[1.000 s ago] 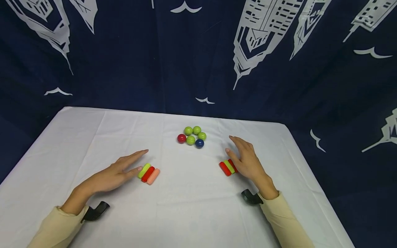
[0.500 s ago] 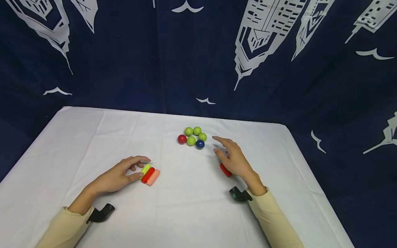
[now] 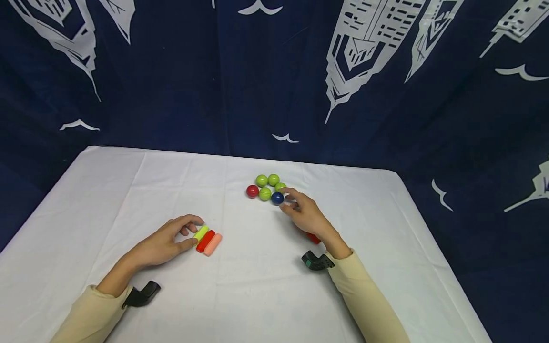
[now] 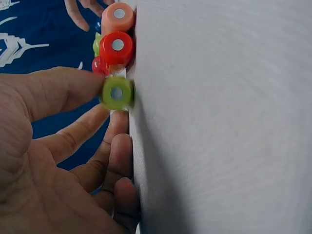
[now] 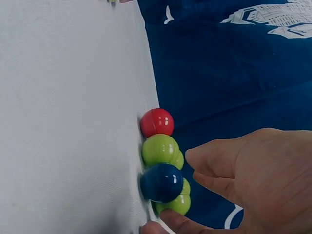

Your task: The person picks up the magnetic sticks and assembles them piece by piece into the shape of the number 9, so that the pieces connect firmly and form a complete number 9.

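My left hand [image 3: 159,244] pinches a short yellow-green rod [image 4: 117,93] between thumb and forefinger, low over the table. Beside it lie a red rod [image 3: 206,241] and a salmon rod [image 3: 213,244]; grey discs show in their ends. My right hand [image 3: 310,216] reaches over the near right side of a ball cluster, thumb and fingers spread about a blue ball [image 5: 162,183]. A gap shows between that ball and the fingers in the right wrist view. Around it sit several light-green balls [image 3: 261,180] and one red ball [image 3: 252,191].
Under my right wrist a red rod [image 3: 314,238] shows in part; the rods beside it are hidden. A white cloth [image 3: 257,286] covers the table. Behind the far edge hangs a dark blue curtain [image 3: 171,95] with white building prints.
My right hand has moved left from above the right-hand rods to the blue ball. My left fingers have curled in and closed on the yellow-green rod.
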The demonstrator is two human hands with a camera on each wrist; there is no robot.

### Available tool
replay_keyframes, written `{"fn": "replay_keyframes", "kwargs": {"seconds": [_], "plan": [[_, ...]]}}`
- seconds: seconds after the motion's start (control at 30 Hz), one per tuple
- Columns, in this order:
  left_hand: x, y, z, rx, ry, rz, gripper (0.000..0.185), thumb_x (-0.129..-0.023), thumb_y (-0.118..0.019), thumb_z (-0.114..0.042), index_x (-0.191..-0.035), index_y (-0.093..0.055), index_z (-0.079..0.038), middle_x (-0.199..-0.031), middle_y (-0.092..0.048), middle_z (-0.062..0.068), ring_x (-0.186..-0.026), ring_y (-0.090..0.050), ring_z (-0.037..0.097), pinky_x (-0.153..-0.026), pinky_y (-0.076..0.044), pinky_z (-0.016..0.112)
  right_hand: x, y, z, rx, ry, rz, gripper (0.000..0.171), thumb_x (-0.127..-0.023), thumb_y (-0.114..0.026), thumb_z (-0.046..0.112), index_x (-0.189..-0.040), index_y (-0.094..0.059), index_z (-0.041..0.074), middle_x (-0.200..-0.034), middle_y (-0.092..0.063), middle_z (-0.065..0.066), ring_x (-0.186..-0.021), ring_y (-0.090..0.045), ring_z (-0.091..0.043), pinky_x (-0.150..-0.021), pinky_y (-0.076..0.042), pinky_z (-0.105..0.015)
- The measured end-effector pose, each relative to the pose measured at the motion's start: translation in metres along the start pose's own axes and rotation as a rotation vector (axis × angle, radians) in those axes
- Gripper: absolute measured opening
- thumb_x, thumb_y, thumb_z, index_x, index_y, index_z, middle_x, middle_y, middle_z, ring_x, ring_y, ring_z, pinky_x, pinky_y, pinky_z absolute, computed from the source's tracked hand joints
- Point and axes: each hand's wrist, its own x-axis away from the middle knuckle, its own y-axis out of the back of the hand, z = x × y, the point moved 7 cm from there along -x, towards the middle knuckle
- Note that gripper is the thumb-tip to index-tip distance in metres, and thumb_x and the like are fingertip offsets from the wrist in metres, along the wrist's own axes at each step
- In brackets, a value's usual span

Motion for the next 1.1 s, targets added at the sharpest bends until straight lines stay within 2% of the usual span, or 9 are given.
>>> {"fn": "replay_keyframes", "kwargs": {"seconds": [0.17, 0.33, 0.57, 0.9, 1.1], "plan": [[-0.001, 0.002, -0.002, 0.013, 0.024, -0.008, 0.032, -0.094, -0.063, -0.005, -0.126, -0.059, -0.007, -0.113, -0.061, 0.004, -0.103, -0.053, 0.019, -0.090, -0.045, 0.034, -0.003, -0.006, -0.002, 0.027, -0.012, 0.012, 0.046, -0.100, -0.060, 0.019, -0.145, -0.050, 0.015, -0.132, -0.061, -0.021, -0.104, -0.063, -0.029, -0.086, -0.052, -0.043], [-0.001, 0.005, -0.003, 0.022, 0.027, -0.014, 0.031, -0.092, -0.061, 0.000, -0.123, -0.060, -0.003, -0.110, -0.062, 0.005, -0.099, -0.053, 0.019, -0.087, -0.045, 0.029, -0.003, -0.007, -0.001, 0.041, -0.011, 0.008, 0.046, -0.099, -0.060, 0.018, -0.144, -0.050, 0.015, -0.131, -0.061, -0.020, -0.105, -0.062, -0.030, -0.088, -0.052, -0.044], [-0.001, 0.005, -0.002, 0.020, 0.037, -0.018, 0.030, -0.092, -0.060, -0.001, -0.122, -0.061, -0.003, -0.109, -0.062, 0.005, -0.097, -0.053, 0.018, -0.084, -0.045, 0.028, -0.006, -0.009, -0.002, 0.045, -0.014, 0.009, 0.040, -0.099, -0.061, 0.018, -0.138, -0.054, 0.017, -0.128, -0.065, -0.017, -0.102, -0.063, -0.028, -0.086, -0.052, -0.043], [0.000, 0.005, -0.001, 0.022, 0.042, -0.032, 0.029, -0.091, -0.062, 0.000, -0.120, -0.062, -0.004, -0.108, -0.062, 0.005, -0.095, -0.054, 0.017, -0.083, -0.045, 0.027, -0.005, -0.012, 0.004, 0.044, 0.037, 0.008, 0.034, -0.098, -0.063, 0.013, -0.131, -0.058, 0.015, -0.124, -0.065, -0.018, -0.100, -0.064, -0.028, -0.087, -0.052, -0.044], [0.000, 0.004, -0.003, 0.009, 0.016, -0.031, 0.029, -0.089, -0.063, 0.001, -0.118, -0.063, -0.003, -0.105, -0.062, 0.004, -0.093, -0.053, 0.016, -0.081, -0.045, 0.026, -0.004, -0.014, 0.010, 0.073, 0.063, 0.002, 0.032, -0.097, -0.064, 0.012, -0.128, -0.060, 0.015, -0.120, -0.063, -0.017, -0.098, -0.061, -0.026, -0.087, -0.050, -0.043]]}}
